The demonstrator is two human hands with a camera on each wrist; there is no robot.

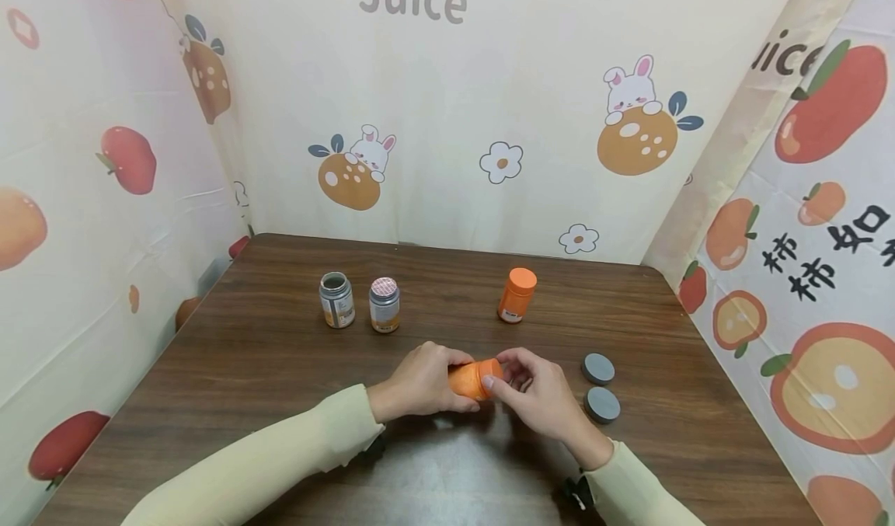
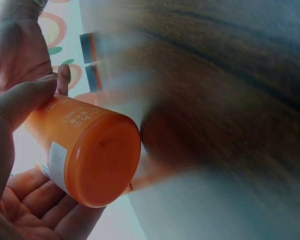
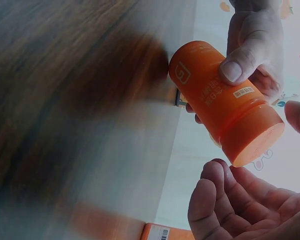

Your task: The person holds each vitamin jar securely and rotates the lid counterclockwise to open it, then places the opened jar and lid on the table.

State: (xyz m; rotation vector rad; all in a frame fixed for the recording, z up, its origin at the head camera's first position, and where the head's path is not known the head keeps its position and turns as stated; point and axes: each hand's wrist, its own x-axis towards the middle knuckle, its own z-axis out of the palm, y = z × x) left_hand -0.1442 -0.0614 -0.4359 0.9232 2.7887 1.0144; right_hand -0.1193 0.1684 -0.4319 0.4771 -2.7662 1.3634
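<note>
My left hand (image 1: pixel 425 382) grips an orange bottle (image 1: pixel 467 381) around its body, tipped on its side low over the table. Its orange cap (image 3: pixel 252 135) faces my right hand (image 1: pixel 541 398). In the right wrist view, the right fingertips are right at the cap's lower edge, while the thumb stands a little apart from it. The right fingers are loosely bent around the cap end without pinching it. White lettering and a pale label show on the bottle, whose round base (image 2: pixel 107 160) points toward the left wrist camera.
Behind stands a second orange bottle (image 1: pixel 517 297) with its cap on. Farther left are an uncapped grey bottle (image 1: pixel 337 301) and a grey bottle with a patterned seal (image 1: pixel 384 306). Two grey lids (image 1: pixel 597 368) lie right of my right hand on the brown table (image 1: pixel 671 339).
</note>
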